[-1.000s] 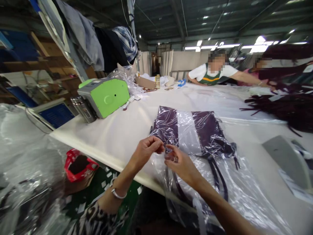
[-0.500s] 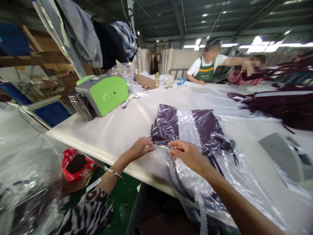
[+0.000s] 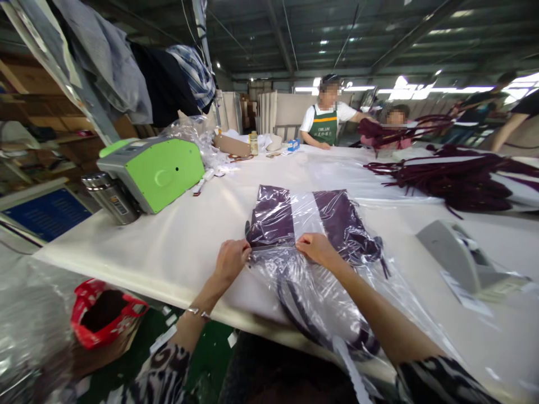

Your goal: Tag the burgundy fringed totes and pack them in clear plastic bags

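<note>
A dark maroon bag (image 3: 273, 216) with a white band across its middle lies on the pale table (image 3: 168, 247) inside a clear plastic bag (image 3: 311, 286). My left hand (image 3: 231, 259) pinches the plastic at the near left corner of the maroon bag. With fingers closed, my right hand (image 3: 318, 248) grips the plastic's edge near the white band. Between the two hands the plastic edge runs fairly straight. Dark straps show through the plastic nearer to me.
A green and grey machine (image 3: 168, 171) and a steel flask (image 3: 112, 199) stand at the left. A grey tape dispenser (image 3: 455, 255) sits at the right, maroon straps (image 3: 458, 174) behind it. Across the table is a person in a green apron (image 3: 324, 126). A red bag (image 3: 99, 314) is below left.
Both hands have closed on the plastic's edge and stand wider apart. That edge now lies straighter. The view has turned right, and the person across has lowered an arm.
</note>
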{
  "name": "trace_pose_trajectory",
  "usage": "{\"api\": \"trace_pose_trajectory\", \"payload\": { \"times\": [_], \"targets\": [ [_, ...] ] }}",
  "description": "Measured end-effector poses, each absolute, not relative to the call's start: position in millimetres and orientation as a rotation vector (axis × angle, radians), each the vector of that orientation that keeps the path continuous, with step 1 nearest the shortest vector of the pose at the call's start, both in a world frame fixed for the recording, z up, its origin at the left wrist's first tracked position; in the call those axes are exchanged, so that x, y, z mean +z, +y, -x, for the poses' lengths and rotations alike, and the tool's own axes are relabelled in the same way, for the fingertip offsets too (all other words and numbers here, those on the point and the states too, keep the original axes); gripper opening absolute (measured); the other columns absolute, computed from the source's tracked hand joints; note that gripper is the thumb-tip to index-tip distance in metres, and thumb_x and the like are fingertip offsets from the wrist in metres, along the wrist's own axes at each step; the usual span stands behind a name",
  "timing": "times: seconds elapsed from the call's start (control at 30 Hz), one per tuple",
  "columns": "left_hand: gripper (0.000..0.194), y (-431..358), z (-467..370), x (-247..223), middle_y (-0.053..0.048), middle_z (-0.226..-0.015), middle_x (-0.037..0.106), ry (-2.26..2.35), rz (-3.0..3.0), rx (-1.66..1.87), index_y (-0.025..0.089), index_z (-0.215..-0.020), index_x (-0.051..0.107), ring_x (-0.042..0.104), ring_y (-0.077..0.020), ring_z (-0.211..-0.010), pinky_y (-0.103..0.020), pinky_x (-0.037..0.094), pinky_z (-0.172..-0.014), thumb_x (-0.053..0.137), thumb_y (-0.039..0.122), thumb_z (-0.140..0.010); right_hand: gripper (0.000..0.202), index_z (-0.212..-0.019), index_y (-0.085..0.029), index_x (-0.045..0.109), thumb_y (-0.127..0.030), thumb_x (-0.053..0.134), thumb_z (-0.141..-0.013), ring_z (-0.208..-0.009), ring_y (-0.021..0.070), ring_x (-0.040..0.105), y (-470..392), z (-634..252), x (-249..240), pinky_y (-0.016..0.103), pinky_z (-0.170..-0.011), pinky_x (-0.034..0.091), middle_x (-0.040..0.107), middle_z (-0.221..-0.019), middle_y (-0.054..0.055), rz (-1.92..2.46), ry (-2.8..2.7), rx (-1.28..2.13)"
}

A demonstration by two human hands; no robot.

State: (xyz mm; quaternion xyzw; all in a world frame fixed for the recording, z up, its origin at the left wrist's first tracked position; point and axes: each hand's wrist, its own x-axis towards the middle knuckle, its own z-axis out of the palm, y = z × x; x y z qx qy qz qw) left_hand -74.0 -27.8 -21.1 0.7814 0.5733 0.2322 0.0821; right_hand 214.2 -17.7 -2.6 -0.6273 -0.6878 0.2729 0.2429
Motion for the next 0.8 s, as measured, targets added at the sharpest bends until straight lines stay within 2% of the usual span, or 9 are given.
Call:
{"api": "trace_pose_trajectory", "payload": {
  "times": [0.13,0.23,0.5,0.63,0.7,0.8],
  "targets": [
    [0.01,-40,29,-8,-0.007,-0.102,0.069,1.732,-2.507,0.904,0.02,-0.099,0.066,0.059,-0.0237,-0.105,-0.04,0.035,-0.103,0.058,0.024,-0.093,0.013,-0.076,-0.019,0.073,-0.028,0.064,-0.079,-0.075,0.0156,0.063,-15,-216,-14,0.025,-0.066,0.041,0.072,-0.078,0.002,1.766,-1.876,0.608],
    [0.021,-35,-10,-7,-0.007,-0.11,0.068,1.588,-2.545,0.848,0.02,-0.109,0.064,0.057,-0.0243,-0.111,-0.042,0.031,-0.109,0.065,0.029,-0.09,0.014,-0.081,-0.018,0.074,-0.029,0.064,-0.081,-0.075,0.016,0.064,-15,-220,-16,0.025,-0.067,0.04,0.072,-0.078,0.003,1.815,-1.876,0.593],
    [0.012,-8,-58,-17,-0.005,-0.097,0.063,1.664,-2.424,0.674,0.02,-0.085,0.066,0.055,-0.023,-0.101,-0.037,0.039,-0.09,0.072,0.031,-0.084,0.019,-0.082,-0.019,0.074,-0.037,0.068,-0.082,-0.079,0.0169,0.065,-14,-231,-19,0.026,-0.069,0.041,0.073,-0.083,0.004,1.883,-1.83,0.552],
    [0.015,-7,-65,-15,-0.005,-0.092,0.064,1.721,-2.325,0.663,0.019,-0.078,0.065,0.055,-0.023,-0.098,-0.036,0.038,-0.087,0.075,0.03,-0.081,0.012,-0.082,-0.019,0.073,-0.029,0.067,-0.081,-0.081,0.0178,0.065,-19,-242,-12,0.026,-0.071,0.041,0.073,-0.084,0.005,1.897,-1.798,0.509],
    [0.014,-7,-67,-15,-0.004,-0.091,0.064,1.733,-2.301,0.668,0.019,-0.077,0.065,0.055,-0.0227,-0.096,-0.036,0.038,-0.087,0.074,0.029,-0.08,0.01,-0.081,-0.019,0.073,-0.025,0.064,-0.081,-0.081,0.0176,0.065,-29,-263,-1,0.027,-0.074,0.042,0.073,-0.085,0.004,1.875,-1.77,0.478],
    [0.013,-6,-67,-18,-0.004,-0.091,0.065,1.739,-2.264,0.684,0.019,-0.076,0.065,0.056,-0.0215,-0.095,-0.034,0.038,-0.087,0.074,0.028,-0.08,0.014,-0.083,-0.021,0.073,-0.031,0.063,-0.082,-0.079,0.0174,0.065,-56,-327,23,0.027,-0.075,0.044,0.074,-0.085,0.002,1.828,-1.602,0.384]
  ]
}}
